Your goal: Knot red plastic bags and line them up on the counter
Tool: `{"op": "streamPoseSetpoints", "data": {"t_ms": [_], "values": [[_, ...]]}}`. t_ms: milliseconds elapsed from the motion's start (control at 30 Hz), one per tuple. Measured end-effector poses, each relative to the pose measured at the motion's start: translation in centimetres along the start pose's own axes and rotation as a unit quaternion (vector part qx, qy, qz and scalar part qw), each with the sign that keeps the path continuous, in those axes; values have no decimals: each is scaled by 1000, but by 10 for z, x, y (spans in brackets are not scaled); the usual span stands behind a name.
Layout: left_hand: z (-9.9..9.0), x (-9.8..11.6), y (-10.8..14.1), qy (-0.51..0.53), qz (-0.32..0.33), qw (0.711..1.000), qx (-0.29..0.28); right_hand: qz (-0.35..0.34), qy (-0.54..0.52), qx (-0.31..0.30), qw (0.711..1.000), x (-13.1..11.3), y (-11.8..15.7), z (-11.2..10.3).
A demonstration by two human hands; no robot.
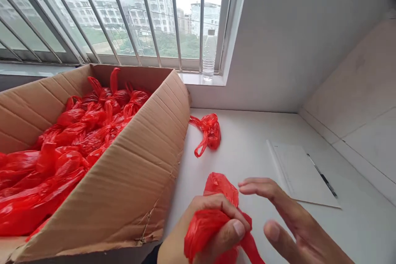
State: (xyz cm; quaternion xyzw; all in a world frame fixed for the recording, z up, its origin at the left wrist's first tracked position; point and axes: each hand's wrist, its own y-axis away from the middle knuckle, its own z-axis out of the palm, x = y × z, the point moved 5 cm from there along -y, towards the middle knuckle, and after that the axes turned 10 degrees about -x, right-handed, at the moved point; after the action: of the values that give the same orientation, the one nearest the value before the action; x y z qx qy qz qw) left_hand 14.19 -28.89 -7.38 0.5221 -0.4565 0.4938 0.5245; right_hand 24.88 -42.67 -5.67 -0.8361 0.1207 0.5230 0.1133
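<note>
A red plastic bag (pixel 202 231) is bunched in my left hand (pixel 230 208), whose fingers are wrapped round it, with loose ends sticking out above and below. Just to the right, my right hand (pixel 287 214) is held apart from the bag, thumb and fingers spread, nothing in it. Beyond my hands, a knotted red bag (pixel 212 132) with a loop handle lies on the white table (pixel 244 140). What is inside either bag cannot be made out.
To the left stands an open cardboard box (pixel 136 173) full of knotted red bags (pixel 83 132). A notebook (pixel 303 169) and a pen (pixel 321 175) lie at the right. On the sill of the barred window stands a clear bottle (pixel 209 55). Walls border the table behind and at right.
</note>
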Motion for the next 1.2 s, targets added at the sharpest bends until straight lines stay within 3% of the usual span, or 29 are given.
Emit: {"op": "streamPoseSetpoints", "data": {"t_ms": [133, 300, 467, 633, 700, 867, 1067, 1200], "values": [[1, -2, 0, -29, 75, 997, -2, 22, -83, -33, 996, 22, -16, 15], [-7, -12, -2, -76, 87, 993, 16, 55, -150, -55, 986, 36, -21, 26], [-9, -9, -6, -259, 180, 941, 124, 104, -231, -66, 965, 48, -19, 38], [-1, -15, -9, -325, 222, 908, 140, 73, -296, -108, 946, 52, -24, 45], [1, -16, -8, -320, 231, 910, 130, 66, -310, -117, 941, 54, -25, 45], [-2, -16, -6, -297, 218, 918, 149, 76, -257, -64, 961, 55, -24, 35], [-3, -12, -7, -300, 223, 920, 118, 60, -305, -95, 946, 51, -24, 40], [-5, -14, -8, -280, 207, 929, 125, 75, -292, -76, 950, 58, -23, 40]]}}
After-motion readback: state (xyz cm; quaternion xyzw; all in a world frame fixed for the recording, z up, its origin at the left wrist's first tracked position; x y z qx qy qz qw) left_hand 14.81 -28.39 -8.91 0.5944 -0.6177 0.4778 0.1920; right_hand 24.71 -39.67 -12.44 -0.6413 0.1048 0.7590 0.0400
